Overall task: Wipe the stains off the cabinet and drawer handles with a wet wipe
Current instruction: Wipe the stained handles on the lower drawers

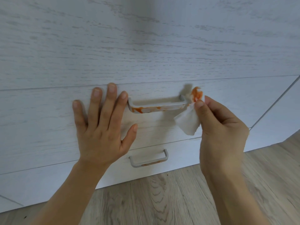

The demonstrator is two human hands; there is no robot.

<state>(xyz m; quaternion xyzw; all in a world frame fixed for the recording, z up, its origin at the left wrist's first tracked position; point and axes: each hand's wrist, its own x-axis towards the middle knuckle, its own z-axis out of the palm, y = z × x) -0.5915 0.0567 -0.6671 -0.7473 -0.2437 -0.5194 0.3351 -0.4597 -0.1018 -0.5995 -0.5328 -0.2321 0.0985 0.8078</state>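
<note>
White wipe (188,122) perhaps hides handle (155,108) end.

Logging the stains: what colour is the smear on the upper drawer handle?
Orange, smeared along the grey upper drawer handle; shown in the head view.

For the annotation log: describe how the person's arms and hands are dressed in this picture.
Both forearms are bare, with no sleeves in view. The left hand and the right hand wear no gloves; no rings, watch or bracelets show. The fingernails are short and unpainted. No markings show on either arm.
</note>
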